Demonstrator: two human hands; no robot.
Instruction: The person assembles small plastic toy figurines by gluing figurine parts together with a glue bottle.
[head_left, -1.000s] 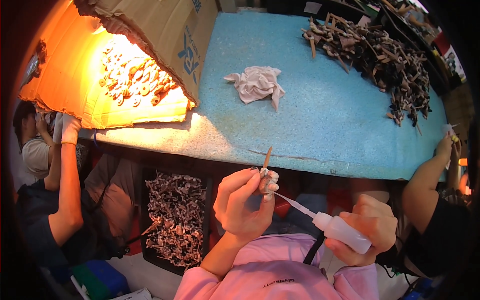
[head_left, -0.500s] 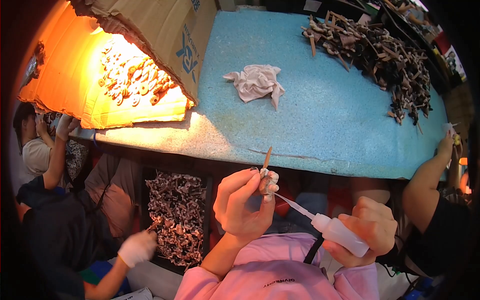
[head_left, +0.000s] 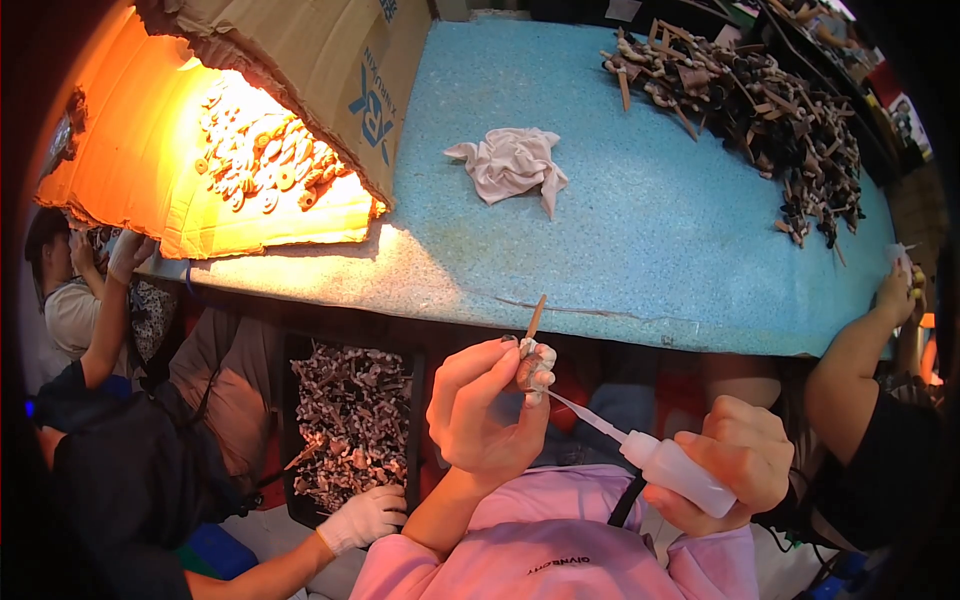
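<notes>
Between the thumb and fingers of my left hand (head_left: pixel 487 405) is a small figurine (head_left: pixel 537 366), pale and brown, with a thin brown stick pointing up from it. My right hand (head_left: pixel 730 462) is wrapped round a translucent white squeeze bottle (head_left: pixel 678 474), tilted with its long thin nozzle (head_left: pixel 590 418) toward the figurine. The nozzle tip meets or nearly meets the figurine's lower side; I cannot tell which. Both hands are just in front of the table's near edge.
A crumpled pale cloth (head_left: pixel 512 165) lies on the blue table (head_left: pixel 470 80). Many small brown parts form a pile (head_left: pixel 760 110) at far right. A cut cardboard box (head_left: pixel 330 70) shelters brightly lit pieces. Left of me, a co-worker's gloved hand (head_left: pixel 368 517) is at a dark crate (head_left: pixel 290 440) of figurines.
The co-worker's gloved hand has moved right, to the crate's near edge. My hands, the figurine and the bottle have hardly moved.
</notes>
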